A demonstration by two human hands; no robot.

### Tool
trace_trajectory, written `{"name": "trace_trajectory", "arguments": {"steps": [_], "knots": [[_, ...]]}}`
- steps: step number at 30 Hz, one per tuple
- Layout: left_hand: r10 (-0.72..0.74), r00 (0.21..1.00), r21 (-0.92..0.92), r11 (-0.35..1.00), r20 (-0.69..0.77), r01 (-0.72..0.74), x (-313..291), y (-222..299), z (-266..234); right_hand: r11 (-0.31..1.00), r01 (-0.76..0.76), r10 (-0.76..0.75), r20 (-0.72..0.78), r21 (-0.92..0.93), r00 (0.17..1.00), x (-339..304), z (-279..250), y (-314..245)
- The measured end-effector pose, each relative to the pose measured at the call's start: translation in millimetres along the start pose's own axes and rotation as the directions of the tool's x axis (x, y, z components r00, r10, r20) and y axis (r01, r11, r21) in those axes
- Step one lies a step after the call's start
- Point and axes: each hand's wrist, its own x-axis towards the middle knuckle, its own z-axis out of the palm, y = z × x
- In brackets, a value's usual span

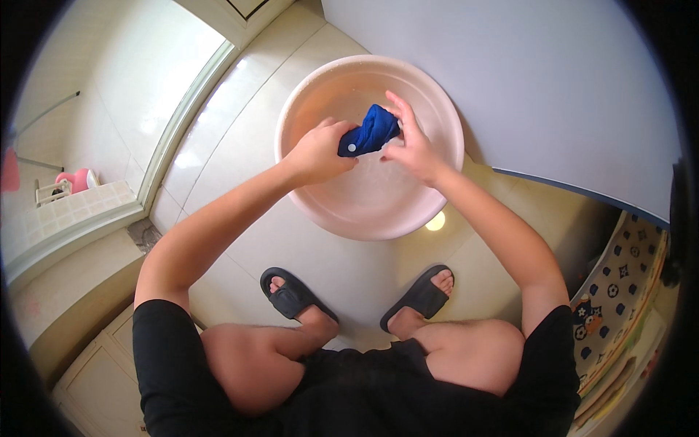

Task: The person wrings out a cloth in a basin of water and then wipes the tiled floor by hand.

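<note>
A bunched-up dark blue cloth (pixel 375 131), twisted and with a small white round spot near its left end, is held above a pale pink round basin (pixel 371 227). My left hand (pixel 322 151) is closed on the cloth's left end. At its right end, my right hand (pixel 413 142) has thumb and forefinger spread apart, close to the cloth; whether the palm touches it I cannot tell. Below both hands, the basin seems to hold shallow, clear water (pixel 364 191). The cloth's exact kind does not show.
My feet, in black slide sandals (pixel 295 293), stand on pale floor tiles (pixel 247 247) in front of the basin. A large grey-white panel (pixel 531 80) rises close on the right. Patterned fabric (pixel 619 284) hangs at the lower right. A raised door sill (pixel 87 226) runs along the left.
</note>
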Motion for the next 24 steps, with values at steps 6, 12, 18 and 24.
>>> {"name": "trace_trajectory", "arguments": {"steps": [6,12,18,24], "knots": [[0.073,0.995,-0.035,0.997,-0.065,-0.075,-2.1,3.7,-21.5,0.805,-0.520,0.464,0.242,0.286,0.852,19.5,-13.2,-21.5],[-0.028,0.998,-0.674,0.737,0.050,0.054,-3.5,1.0,-41.9,0.961,-0.195,0.146,0.240,0.195,0.960,17.0,-13.3,-14.2],[-0.061,0.997,-0.594,0.801,0.041,0.074,-5.5,27.2,-41.7,0.880,-0.243,0.176,0.196,0.407,0.965,12.6,-16.6,-20.2],[-0.049,0.996,-0.814,0.579,-0.078,-0.035,-3.4,37.6,-55.6,0.665,-0.390,0.270,0.282,0.637,0.921,-1.8,-7.0,-40.7]]}}
